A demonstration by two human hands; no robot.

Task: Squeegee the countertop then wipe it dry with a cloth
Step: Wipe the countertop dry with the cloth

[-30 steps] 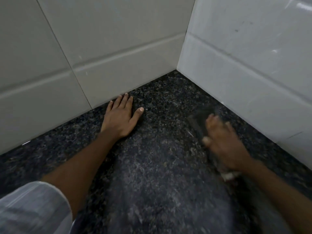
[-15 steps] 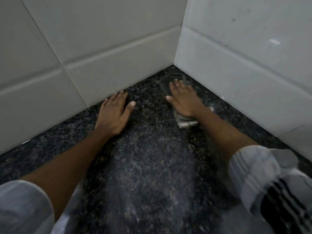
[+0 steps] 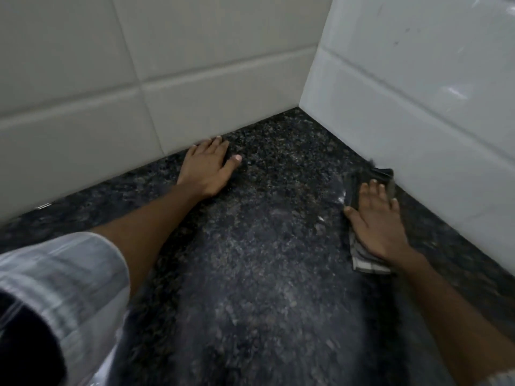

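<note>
1. Dark speckled countertop [image 3: 250, 274], running into a corner formed by two white tiled walls: left wall [image 3: 139, 79] and right wall [image 3: 418, 93].
2. Left hand [image 3: 207, 169] pressed flat on the stone, palm down, fingers together and pointing toward the corner, thumb spread to the side; fingertips right at the foot of the left wall. Holding nothing.
3. Right hand [image 3: 376, 218] laid flat, fingers spread, pressing down on a cloth [image 3: 362, 260]. Not gripping in a fist; palm and fingers resting on top of the fabric.
4. Cloth: dark grey with lighter stripes at the near edge, folded into a long narrow pad. Long axis from the near end under the wrist to the far end past the fingertips, pointing away from the person and roughly parallel to the foot of the right wall. Far end [image 3: 381, 174] just beside that wall, blurred, so touching or not cannot be told.
5. Cloth flat on the countertop on the right side, well apart from the left hand, some way short of the corner.
6. Light striped sleeve [image 3: 69, 288] at lower left, forearm bare beyond it.
</note>
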